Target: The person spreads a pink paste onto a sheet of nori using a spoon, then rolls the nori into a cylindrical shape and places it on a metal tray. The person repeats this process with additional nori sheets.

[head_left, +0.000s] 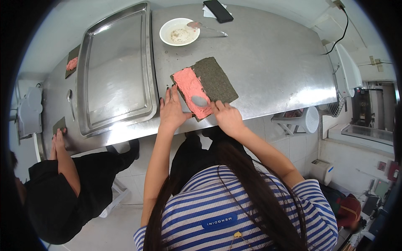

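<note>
A dark green seaweed sheet (217, 79) lies at a slant near the front edge of the metal table. Pink minced paste (189, 85) covers its left part in a long band, while the right part is bare. Pressed to the paste is the bowl of a metal spoon (199, 101). My right hand (228, 119) is closed round the spoon's handle, which the fingers mostly hide. My left hand (172, 109) has its fingers spread along the sheet's left edge, with the thumb at the near corner.
Left of the sheet stands a large metal tray (119, 71). Behind it sits a white bowl (180, 42) of cloudy liquid, a second spoon (209, 29) across its rim. A phone (218, 11) lies farther back. At the far left, a co-worker's hands (57, 142) touch another seaweed piece.
</note>
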A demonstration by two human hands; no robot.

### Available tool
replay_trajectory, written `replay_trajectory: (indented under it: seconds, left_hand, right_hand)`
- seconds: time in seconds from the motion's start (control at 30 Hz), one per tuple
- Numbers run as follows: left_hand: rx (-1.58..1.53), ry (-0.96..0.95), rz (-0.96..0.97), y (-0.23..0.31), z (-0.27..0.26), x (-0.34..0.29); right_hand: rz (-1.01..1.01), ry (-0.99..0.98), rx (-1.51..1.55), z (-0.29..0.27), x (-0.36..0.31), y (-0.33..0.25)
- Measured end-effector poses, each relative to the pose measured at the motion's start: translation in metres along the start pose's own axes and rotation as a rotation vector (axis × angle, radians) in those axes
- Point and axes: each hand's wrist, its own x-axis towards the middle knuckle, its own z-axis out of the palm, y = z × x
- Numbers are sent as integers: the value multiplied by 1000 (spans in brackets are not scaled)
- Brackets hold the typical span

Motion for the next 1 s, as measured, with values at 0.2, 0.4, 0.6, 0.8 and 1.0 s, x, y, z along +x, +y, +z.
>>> replay_trajectory:
  seconds: [0.2,0.4,0.6,0.8,1.0]
  left_hand:
    - [2,-13,-3,-1,1,1]
    - [8,-8,2,2,-3,0]
    - [12,-17,-2,1,-4,0]
    - [31,-10,1,2,-2,0]
    - [11,-26,-12,3,-4,0]
  right_hand:
    - [122,-127,208,-27,-17,12]
    - [156,-46,136,5,-32,0]
    - [237,-42,304,-8,-49,-2]
    - [322,-8,266,11,-58,-6]
    - [109,-16,333,-13,-46,-2]
